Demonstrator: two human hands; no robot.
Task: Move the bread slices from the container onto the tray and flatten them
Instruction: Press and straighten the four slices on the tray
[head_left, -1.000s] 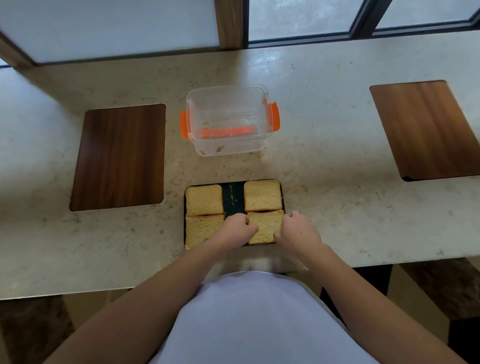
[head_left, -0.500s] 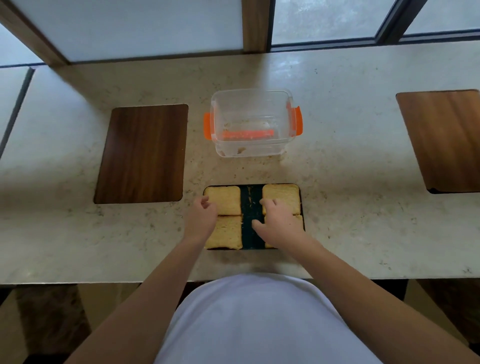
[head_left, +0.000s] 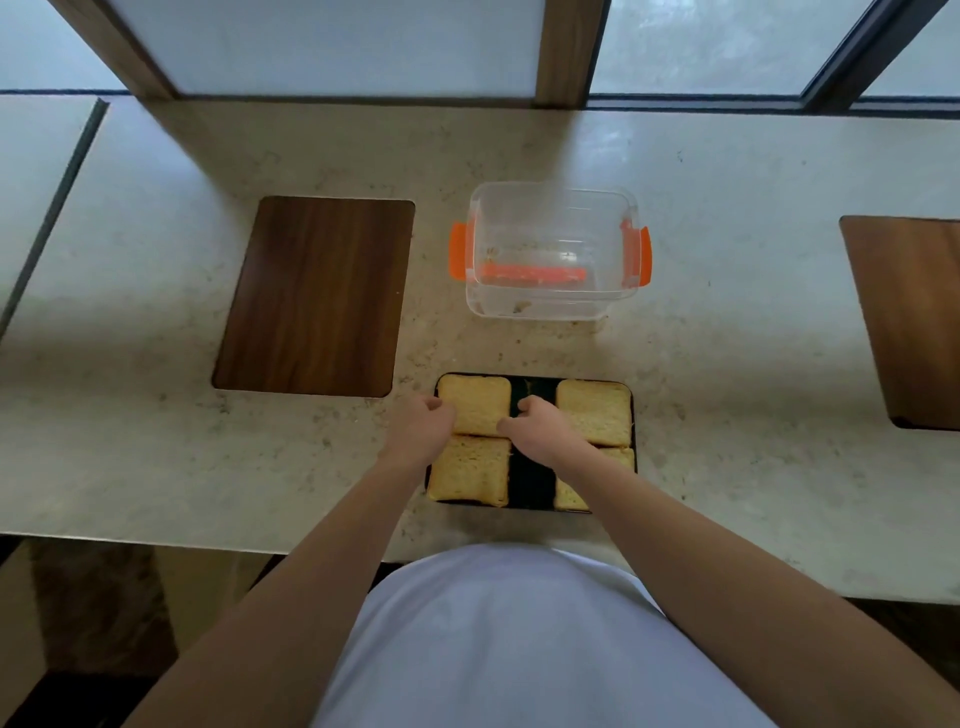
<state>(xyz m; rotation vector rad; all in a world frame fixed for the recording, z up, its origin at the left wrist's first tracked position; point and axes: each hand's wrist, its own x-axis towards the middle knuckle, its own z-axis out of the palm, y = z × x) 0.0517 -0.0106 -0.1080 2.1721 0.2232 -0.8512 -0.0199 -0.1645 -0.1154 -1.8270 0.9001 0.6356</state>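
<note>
Fists: left hand (head_left: 422, 427) & right hand (head_left: 540, 427) curled, flanking far-left bread slice (head_left: 480, 405) on tray (head_left: 532, 480).

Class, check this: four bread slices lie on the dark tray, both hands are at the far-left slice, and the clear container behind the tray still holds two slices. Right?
Not quite. In the head view the clear container holds no slices, only crumbs. The rest stands: four bread slices on the dark tray, left hand and right hand at the far-left slice.
</note>
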